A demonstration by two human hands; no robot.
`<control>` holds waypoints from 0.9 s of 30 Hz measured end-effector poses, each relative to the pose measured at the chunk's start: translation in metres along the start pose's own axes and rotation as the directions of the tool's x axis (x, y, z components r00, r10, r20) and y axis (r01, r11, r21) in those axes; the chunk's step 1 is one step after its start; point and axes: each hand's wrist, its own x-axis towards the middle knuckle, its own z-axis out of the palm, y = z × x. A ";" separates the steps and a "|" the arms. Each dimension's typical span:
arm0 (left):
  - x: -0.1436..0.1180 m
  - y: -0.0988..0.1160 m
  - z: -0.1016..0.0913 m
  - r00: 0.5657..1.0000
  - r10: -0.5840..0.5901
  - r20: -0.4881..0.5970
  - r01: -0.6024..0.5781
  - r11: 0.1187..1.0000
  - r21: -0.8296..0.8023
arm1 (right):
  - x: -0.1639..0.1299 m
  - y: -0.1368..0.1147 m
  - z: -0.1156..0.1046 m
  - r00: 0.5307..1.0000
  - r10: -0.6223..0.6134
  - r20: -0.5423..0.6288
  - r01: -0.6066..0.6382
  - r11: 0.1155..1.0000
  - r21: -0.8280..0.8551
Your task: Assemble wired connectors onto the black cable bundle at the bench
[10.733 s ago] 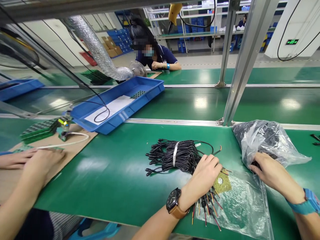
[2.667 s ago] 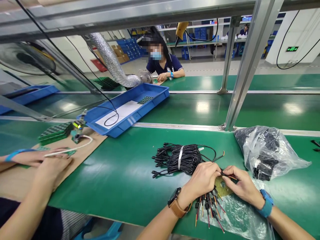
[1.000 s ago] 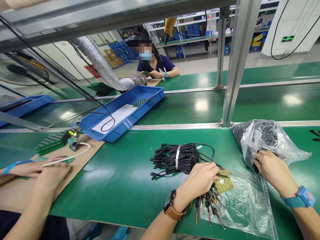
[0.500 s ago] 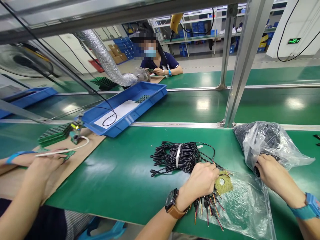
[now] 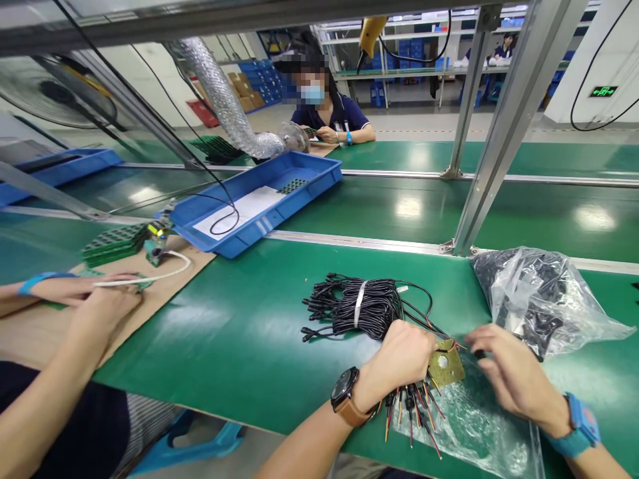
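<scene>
My left hand (image 5: 407, 356), with a watch on its wrist, is closed on a black cable beside a tied bundle of black cables (image 5: 369, 308). Bare coloured wire ends (image 5: 417, 412) of more cables fan out below it. Just right of its fingers is a yellowish-brown square piece (image 5: 446, 364) with a round hole. My right hand (image 5: 519, 372), a blue band on its wrist, pinches a small black part (image 5: 480, 354) near that square. A flat clear plastic bag (image 5: 479, 426) lies beneath. Behind my right hand is a clear bag of black parts (image 5: 542, 299).
At left, a co-worker's hands (image 5: 107, 296) work over cardboard (image 5: 164, 283) near stacked green circuit boards (image 5: 114, 245). A blue tray (image 5: 269, 223) sits beyond, and a metal post (image 5: 519, 126) rises at the table's back edge. Another person (image 5: 332, 116) sits across.
My right hand has come out of the bag of black parts and moved left with a small black part. My left hand stays at the cables.
</scene>
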 end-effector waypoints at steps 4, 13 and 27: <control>0.002 0.002 -0.002 0.999 -0.033 0.039 0.032 0.999 0.020 | 0.004 -0.007 0.023 0.969 0.001 0.246 -0.015 0.998 0.055; -0.001 0.005 -0.016 0.994 -0.057 0.091 0.057 0.998 -0.008 | 0.004 -0.002 0.025 0.964 0.058 0.258 -0.090 0.990 0.112; 0.000 0.003 -0.009 0.994 -0.065 0.084 0.068 0.997 -0.038 | 0.000 0.005 0.024 0.979 0.073 0.193 -0.098 0.987 0.124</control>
